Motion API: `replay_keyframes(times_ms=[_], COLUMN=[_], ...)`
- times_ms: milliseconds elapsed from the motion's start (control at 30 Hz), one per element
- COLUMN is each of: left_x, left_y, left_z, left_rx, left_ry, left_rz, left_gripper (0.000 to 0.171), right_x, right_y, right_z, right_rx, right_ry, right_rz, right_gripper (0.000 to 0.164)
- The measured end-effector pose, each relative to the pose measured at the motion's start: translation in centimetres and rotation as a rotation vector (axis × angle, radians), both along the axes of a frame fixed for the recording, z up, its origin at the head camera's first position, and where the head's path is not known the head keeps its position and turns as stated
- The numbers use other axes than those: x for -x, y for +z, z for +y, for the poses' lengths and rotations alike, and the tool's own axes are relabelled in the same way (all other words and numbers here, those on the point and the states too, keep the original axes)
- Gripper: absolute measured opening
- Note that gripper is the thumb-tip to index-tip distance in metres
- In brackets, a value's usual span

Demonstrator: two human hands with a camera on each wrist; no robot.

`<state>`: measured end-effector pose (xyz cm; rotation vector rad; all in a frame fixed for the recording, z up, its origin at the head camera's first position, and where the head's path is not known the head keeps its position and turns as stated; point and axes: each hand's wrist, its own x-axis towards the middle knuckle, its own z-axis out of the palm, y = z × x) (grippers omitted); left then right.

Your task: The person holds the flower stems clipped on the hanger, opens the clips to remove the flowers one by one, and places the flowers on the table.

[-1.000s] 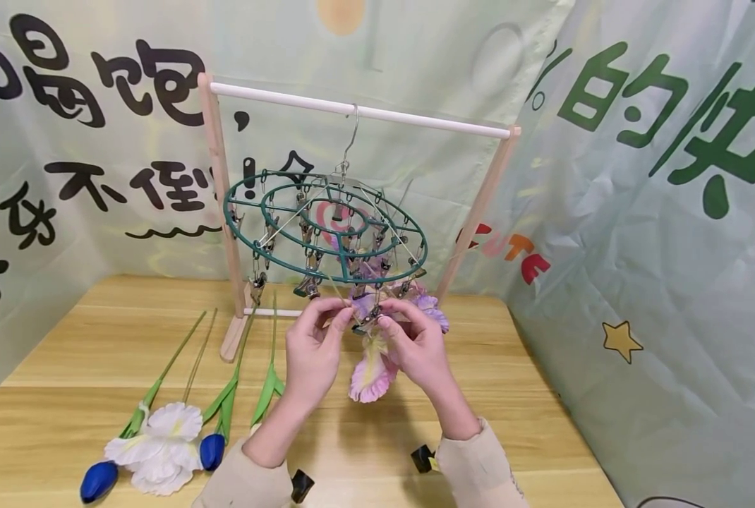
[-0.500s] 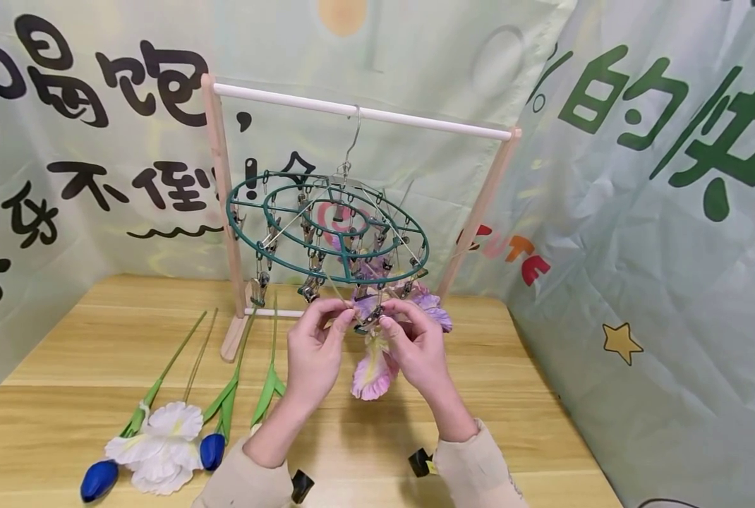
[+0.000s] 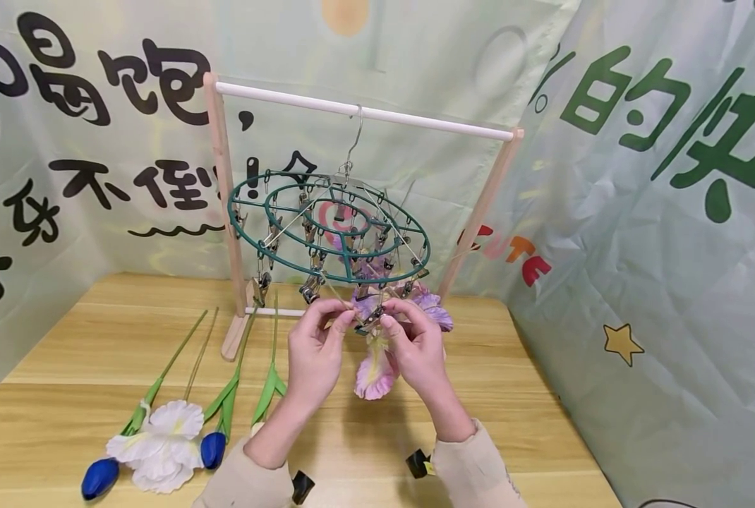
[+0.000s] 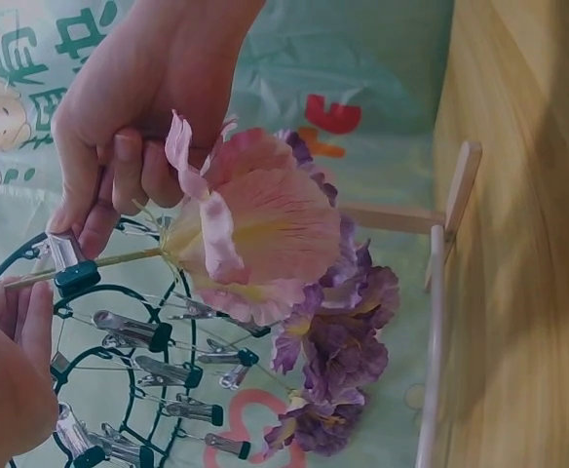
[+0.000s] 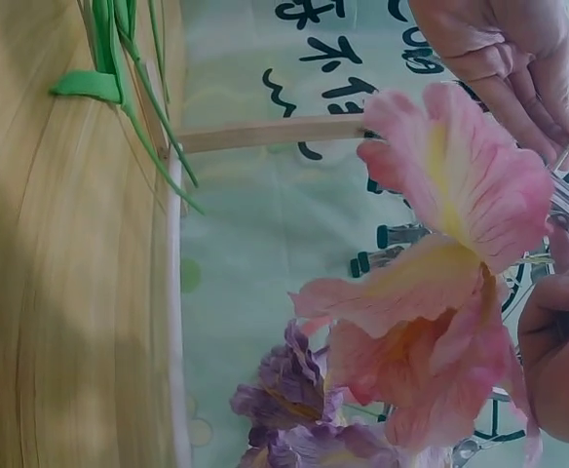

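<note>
My left hand (image 3: 314, 353) pinches the thin stem (image 4: 129, 257) of a pink artificial flower (image 4: 265, 219), in front of a round green clip hanger (image 3: 348, 269). With thumb and fingertips, my right hand (image 3: 420, 347) pinches a metal clip (image 4: 67, 261) with green tips, which hangs from that hanger. The stem lies at the clip's tips in the left wrist view; how firmly the clip bites it cannot be told. The flower head hangs below my right hand in the head view. Purple flowers (image 4: 343, 351) hang behind it.
The hanger hooks over the white rail (image 3: 428, 122) of a wooden stand (image 3: 482, 204). Other metal clips (image 3: 312, 288) dangle around it. On the table (image 3: 517, 423), to the left, lie a white flower (image 3: 161, 448), two blue tulips (image 3: 100, 478) and green stems.
Both hands keep nearly the same place and grip. The hanging clips at the left sway a little, and the pink flower head shifts slightly right.
</note>
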<state>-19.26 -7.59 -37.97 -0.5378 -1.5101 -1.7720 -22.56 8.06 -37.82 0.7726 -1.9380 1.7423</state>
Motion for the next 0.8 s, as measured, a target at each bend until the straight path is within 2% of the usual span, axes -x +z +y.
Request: replay_keyframes(times_ms=[200,800], left_x=[-0.07,-0.07], left_y=[-0.1,-0.08], left_z=[0.1,0.18], left_rx=[-0.014,-0.037], left_ry=[0.012,0.051], left_rz=[0.021,0.047], left_gripper=[0.01,0.01], right_x=[0.01,-0.47], right_y=[-0.09,-0.13], right_z=[-0.21,-0.84], right_rx=[0.013,0.048], right_ry=[0.004,-0.002], right_rz=[0.012,-0.04], right_gripper=[0.016,0.015])
